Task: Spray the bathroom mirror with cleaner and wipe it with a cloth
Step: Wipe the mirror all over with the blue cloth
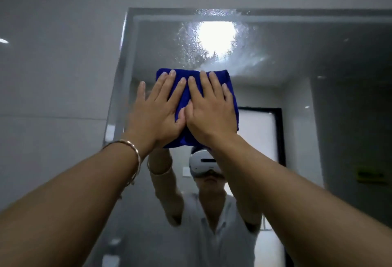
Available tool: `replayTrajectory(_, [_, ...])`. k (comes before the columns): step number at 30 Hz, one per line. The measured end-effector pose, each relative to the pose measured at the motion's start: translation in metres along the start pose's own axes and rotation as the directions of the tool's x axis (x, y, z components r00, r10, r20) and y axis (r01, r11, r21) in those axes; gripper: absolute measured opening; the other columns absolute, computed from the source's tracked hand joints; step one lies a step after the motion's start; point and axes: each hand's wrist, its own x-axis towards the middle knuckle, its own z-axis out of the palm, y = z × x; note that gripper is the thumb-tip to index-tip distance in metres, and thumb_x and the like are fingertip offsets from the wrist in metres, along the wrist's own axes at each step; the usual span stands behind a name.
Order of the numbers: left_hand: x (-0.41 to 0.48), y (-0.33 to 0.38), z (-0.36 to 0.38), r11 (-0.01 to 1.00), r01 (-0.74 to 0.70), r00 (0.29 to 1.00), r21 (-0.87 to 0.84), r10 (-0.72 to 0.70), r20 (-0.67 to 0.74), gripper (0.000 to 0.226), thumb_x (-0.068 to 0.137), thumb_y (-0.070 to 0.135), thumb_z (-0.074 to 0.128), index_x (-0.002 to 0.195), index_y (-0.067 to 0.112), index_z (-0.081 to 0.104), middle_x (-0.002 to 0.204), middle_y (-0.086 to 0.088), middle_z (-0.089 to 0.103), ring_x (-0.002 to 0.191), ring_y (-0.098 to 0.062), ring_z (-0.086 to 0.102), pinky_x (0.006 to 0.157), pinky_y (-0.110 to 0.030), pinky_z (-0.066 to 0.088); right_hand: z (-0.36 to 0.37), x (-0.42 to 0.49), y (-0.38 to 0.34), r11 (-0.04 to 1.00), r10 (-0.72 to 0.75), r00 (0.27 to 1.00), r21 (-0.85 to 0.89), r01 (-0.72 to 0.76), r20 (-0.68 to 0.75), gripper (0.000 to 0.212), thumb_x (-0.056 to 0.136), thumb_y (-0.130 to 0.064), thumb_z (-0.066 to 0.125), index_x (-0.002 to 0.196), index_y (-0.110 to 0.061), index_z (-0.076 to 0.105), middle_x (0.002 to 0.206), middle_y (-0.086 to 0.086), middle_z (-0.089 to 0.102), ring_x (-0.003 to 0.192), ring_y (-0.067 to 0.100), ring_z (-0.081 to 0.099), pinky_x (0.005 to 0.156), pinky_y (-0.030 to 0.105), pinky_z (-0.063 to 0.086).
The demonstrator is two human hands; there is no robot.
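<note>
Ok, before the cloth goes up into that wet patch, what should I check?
1. Folded blue microfibre cloth flat against the frameless wall mirror: ok.
2. Left hand pressing it, fingers straight: ok.
3. Right hand likewise: ok.
4. Spray droplets above the cloth wiped: not ok.
5. Left little finger on the cloth: not ok, it lies past the edge.
6. Spray bottle out of the way: cannot tell.

Grey tiled wall (53,65), metal bracelet (135,156), reflected ceiling light (216,37)
</note>
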Motion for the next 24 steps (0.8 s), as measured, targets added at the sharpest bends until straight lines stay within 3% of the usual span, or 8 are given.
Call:
replayTrajectory(3, [-0.010, -0.046, 0.008, 1.000, 0.017, 1.000, 0.019, -0.016, -0.006, 0.073, 0.085, 0.047, 0.004, 0.150, 0.016, 0.010, 0.158, -0.010, 0.007, 0.145, -0.024, 0.009, 0.111, -0.055, 0.018, 0.015, 0.014, -0.042, 0.999, -0.031, 1.000, -0.016, 0.031, 0.002, 0.058, 0.098, -0.033, 0.026, 0.152, -0.020, 0.010, 0.160, 0.004, 0.004, 0.147, 0.020, -0.003, 0.116, 0.038, -0.004])
replayTrajectory(11, [-0.043, -0.138, 0.019, 0.989, 0.141, 0.989, 0.033, -0.142, 0.045, 0.072, 0.084, 0.046, -0.006, 0.150, 0.016, 0.001, 0.157, -0.014, 0.010, 0.143, -0.026, 0.015, 0.111, -0.052, 0.018, 0.053, 0.047, -0.132, 0.993, -0.119, 0.993, -0.027, 0.119, -0.015, 0.056, 0.097, -0.033, 0.025, 0.151, -0.018, 0.018, 0.159, 0.007, 0.011, 0.147, 0.023, 0.003, 0.116, 0.039, -0.001])
replayTrajectory(16, [-0.045, -0.137, 0.023, 0.987, 0.152, 0.987, -0.043, -0.150, 0.057, 0.073, 0.081, 0.044, -0.011, 0.149, 0.016, -0.006, 0.158, -0.012, 0.004, 0.144, -0.026, 0.010, 0.112, -0.051, 0.017, 0.056, 0.047, -0.135, 0.994, -0.096, 0.993, -0.051, 0.092, -0.071, 0.064, 0.092, -0.041, 0.010, 0.149, -0.018, 0.025, 0.158, 0.011, 0.018, 0.146, 0.027, 0.010, 0.116, 0.042, 0.005])
replayTrajectory(19, [-0.051, -0.134, 0.030, 0.972, 0.202, 0.979, -0.122, -0.198, 0.047, 0.071, 0.081, 0.045, -0.012, 0.147, 0.020, -0.013, 0.158, -0.010, -0.001, 0.145, -0.024, 0.006, 0.113, -0.051, 0.017, 0.055, 0.045, -0.134, 0.995, -0.100, 0.993, -0.019, 0.099, -0.067, 0.062, 0.092, -0.044, 0.014, 0.150, -0.025, 0.023, 0.157, 0.012, 0.018, 0.146, 0.030, 0.010, 0.116, 0.045, 0.007])
replayTrajectory(24, [-0.060, -0.118, 0.029, 0.924, 0.267, 0.964, -0.273, -0.260, 0.065, 0.063, 0.081, 0.051, -0.011, 0.138, 0.026, -0.022, 0.157, -0.008, -0.008, 0.145, -0.023, -0.002, 0.115, -0.045, 0.013, 0.053, 0.041, -0.124, 0.987, -0.159, 0.983, -0.014, 0.159, -0.086, 0.056, 0.092, -0.037, 0.022, 0.140, -0.019, 0.044, 0.149, 0.015, 0.036, 0.142, 0.032, 0.025, 0.114, 0.046, 0.017])
